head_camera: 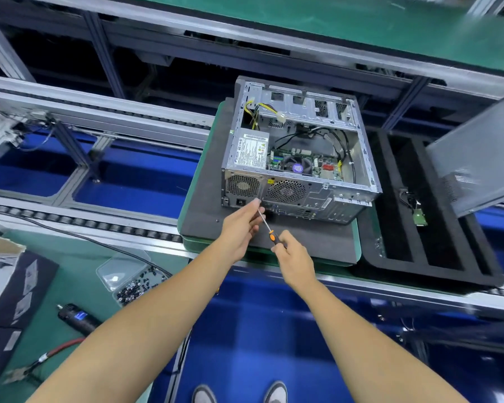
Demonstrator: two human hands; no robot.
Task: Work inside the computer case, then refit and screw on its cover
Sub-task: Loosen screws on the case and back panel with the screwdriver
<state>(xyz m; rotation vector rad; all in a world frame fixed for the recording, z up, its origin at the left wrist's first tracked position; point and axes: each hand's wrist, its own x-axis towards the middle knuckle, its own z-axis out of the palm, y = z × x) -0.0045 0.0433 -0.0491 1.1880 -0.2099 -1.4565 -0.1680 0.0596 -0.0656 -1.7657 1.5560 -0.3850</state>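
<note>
An open grey computer case [300, 158] lies on its side on a dark foam pad [207, 205], its motherboard, power supply and cables exposed. My right hand [291, 254] grips the orange-and-black handle of a small screwdriver [269, 229]. The thin shaft points up and left to my left hand [242, 225], whose fingertips pinch it near the tip, just in front of the case's rear panel. The grey cover panel [477, 161] leans tilted at the far right.
A black foam tray [428, 228] with long slots and a small green part sits right of the case. On the green bench at lower left are a clear box of screws [131, 280], an electric screwdriver [79, 317] and pliers [41, 362]. Conveyor rails run behind.
</note>
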